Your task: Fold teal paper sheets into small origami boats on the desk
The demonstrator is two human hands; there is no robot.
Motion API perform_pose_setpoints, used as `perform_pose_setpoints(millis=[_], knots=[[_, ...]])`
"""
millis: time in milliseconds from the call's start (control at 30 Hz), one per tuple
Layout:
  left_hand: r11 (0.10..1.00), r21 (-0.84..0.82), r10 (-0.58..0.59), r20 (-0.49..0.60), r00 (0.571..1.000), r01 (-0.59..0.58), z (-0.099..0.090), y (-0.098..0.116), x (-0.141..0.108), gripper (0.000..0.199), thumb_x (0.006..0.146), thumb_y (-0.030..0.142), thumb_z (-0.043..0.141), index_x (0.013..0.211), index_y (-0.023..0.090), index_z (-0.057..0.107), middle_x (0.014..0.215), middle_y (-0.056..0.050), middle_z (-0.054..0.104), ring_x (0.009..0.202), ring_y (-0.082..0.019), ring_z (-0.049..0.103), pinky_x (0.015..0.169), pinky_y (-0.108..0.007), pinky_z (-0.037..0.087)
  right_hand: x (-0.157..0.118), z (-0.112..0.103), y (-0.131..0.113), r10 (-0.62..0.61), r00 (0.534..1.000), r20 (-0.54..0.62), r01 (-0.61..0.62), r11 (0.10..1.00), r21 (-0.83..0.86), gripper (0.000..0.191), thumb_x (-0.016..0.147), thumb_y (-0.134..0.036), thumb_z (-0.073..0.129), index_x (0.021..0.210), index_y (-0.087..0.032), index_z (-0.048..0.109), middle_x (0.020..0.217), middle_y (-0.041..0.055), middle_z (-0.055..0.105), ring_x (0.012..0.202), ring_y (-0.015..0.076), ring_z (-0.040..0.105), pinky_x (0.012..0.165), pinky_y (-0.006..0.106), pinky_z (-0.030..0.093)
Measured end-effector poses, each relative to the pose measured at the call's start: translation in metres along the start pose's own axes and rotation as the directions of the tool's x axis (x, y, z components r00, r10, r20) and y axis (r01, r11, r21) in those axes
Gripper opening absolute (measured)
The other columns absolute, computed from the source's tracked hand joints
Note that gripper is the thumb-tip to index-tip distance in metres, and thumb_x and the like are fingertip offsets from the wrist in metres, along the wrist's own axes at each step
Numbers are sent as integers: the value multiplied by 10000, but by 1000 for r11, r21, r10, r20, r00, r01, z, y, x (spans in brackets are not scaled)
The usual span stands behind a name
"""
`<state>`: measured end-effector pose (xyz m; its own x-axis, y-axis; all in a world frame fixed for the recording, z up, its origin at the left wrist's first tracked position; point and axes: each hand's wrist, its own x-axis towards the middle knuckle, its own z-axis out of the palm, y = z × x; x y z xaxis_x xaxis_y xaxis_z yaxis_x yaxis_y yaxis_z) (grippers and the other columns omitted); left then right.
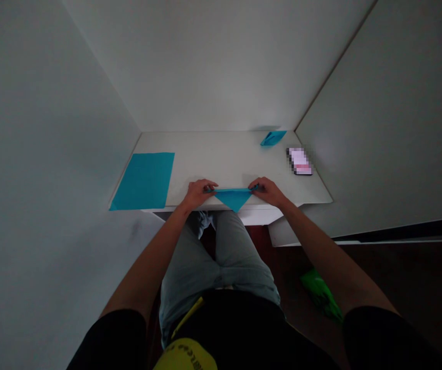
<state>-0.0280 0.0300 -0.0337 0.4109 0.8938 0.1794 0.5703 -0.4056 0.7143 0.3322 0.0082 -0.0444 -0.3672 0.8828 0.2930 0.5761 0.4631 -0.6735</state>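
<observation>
A folded piece of blue paper (233,198) lies at the front edge of the white table, its straight fold at the far side and a triangular tip pointing toward me over the edge. My left hand (201,192) pinches the left end of the fold. At the right end, the fingers of my right hand (266,190) are closed on the same paper. A flat blue sheet (144,181) rests at the table's left side. Near the back wall stands a small folded blue piece (273,137).
The white table (213,149) meets walls at the back, left and right. A phone (299,161) with a lit screen lies near its right edge. On the dark floor at the lower right is a green bag-like item (320,294).
</observation>
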Motion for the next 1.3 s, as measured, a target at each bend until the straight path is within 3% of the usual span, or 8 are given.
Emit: perform_pose_setpoints(millis=[167, 300, 467, 600, 767, 900, 1100, 1300], knots=[[980, 133, 152, -37, 988, -146, 4, 2, -25, 300, 957, 144, 652, 1154, 270, 839, 1219, -47, 827, 1146, -265, 727, 1069, -471, 522, -26, -1, -9, -170, 984, 54, 176, 973, -147, 332, 921, -408, 761, 1228, -287, 795, 1295, 74, 809, 1184, 314, 747, 1010, 483, 521], [936, 263, 250, -34, 968, -233, 6, 5, -46, 340, 1015, 237, 634, 1315, 277, 789, 1367, -48, 784, 1238, -287, 687, 1083, -511, 506, -49, 2, -15, -208, 973, 104, 231, 921, -314, 481, 981, -451, 725, 1427, -274, 709, 1505, 103, 707, 1329, 326, 692, 1006, 475, 486], [904, 319, 303, -12, 953, -284, 7, 6, -55, 487, 938, 370, 794, 1412, 275, 735, 1452, -72, 737, 1308, -318, 653, 1148, -526, 474, -64, 15, -26, -248, 966, 68, 253, 873, -417, 434, 1068, -398, 631, 1486, -293, 670, 1535, 94, 686, 1356, 300, 666, 1052, 462, 450], [910, 318, 289, -29, 957, -265, 9, 6, -54, 462, 917, 336, 827, 1370, 284, 752, 1403, -69, 761, 1278, -296, 667, 1147, -509, 484, -68, 28, -34, -237, 971, 38, 229, 865, -446, 385, 1062, -369, 658, 1441, -323, 706, 1494, 79, 715, 1332, 301, 662, 1056, 470, 441], [929, 271, 276, -61, 959, -250, 8, 7, -54, 259, 932, 299, 807, 1191, 279, 806, 1263, -63, 807, 1216, -279, 684, 1109, -497, 506, -63, 35, -40, -194, 980, -52, 170, 940, -297, 255, 1081, -350, 620, 1280, -322, 778, 1330, 64, 798, 1214, 278, 718, 1030, 470, 465], [978, 92, 193, -89, 977, -185, 5, 8, -43, 110, 981, 316, 737, 1043, 252, 801, 1083, -57, 823, 1065, -251, 738, 1032, -449, 547, -42, 29, -44, -49, 988, -149, 31, 992, -123, 300, 1093, -468, 577, 1153, -280, 803, 1120, 82, 838, 1059, 285, 766, 956, 459, 530], [927, -370, -143, -176, 974, 70, 15, 11, 2, 228, 952, 408, 733, 1073, 227, 662, 809, 7, 763, 712, -173, 722, 707, -306, 560, 7, 25, -35, 298, 923, -245, -215, 924, 316, 541, 915, -748, 698, 1173, -275, 661, 896, 42, 800, 657, 214, 691, 679, 374, 582], [853, -510, -241, -197, 950, 110, 21, 8, 27, 314, 912, 488, 764, 1010, 228, 617, 836, 5, 755, 614, -119, 654, 600, -257, 496, 40, 36, -18, 352, 890, -290, -202, 874, 441, 533, 846, -757, 722, 1033, -285, 560, 890, 17, 753, 588, 159, 607, 562, 305, 502]])
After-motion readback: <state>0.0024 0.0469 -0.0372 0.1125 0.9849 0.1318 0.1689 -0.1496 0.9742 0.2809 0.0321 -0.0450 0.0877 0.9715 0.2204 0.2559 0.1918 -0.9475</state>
